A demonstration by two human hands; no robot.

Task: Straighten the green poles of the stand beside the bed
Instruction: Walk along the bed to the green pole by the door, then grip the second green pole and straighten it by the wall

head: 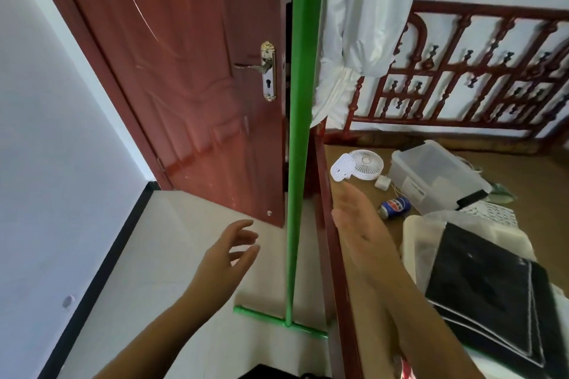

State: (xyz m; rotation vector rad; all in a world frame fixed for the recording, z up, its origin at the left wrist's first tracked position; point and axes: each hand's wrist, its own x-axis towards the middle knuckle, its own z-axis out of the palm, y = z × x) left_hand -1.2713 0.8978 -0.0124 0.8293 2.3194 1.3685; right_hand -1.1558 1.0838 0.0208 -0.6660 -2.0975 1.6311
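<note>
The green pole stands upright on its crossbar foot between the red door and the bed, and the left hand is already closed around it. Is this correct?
Not quite. In the head view the left hand is open with fingers spread, beside the green pole but apart from it. The rest holds: the pole stands on its crossbar foot between the red door and the bed.

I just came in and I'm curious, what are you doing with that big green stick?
A person is standing by the bed, busy with a tall green pole. It rises from a green foot bar on the floor, in front of a red door. Both hands are open and neither one touches the pole: the left hand reaches toward it, and the right hand is over the bed's edge.
</note>
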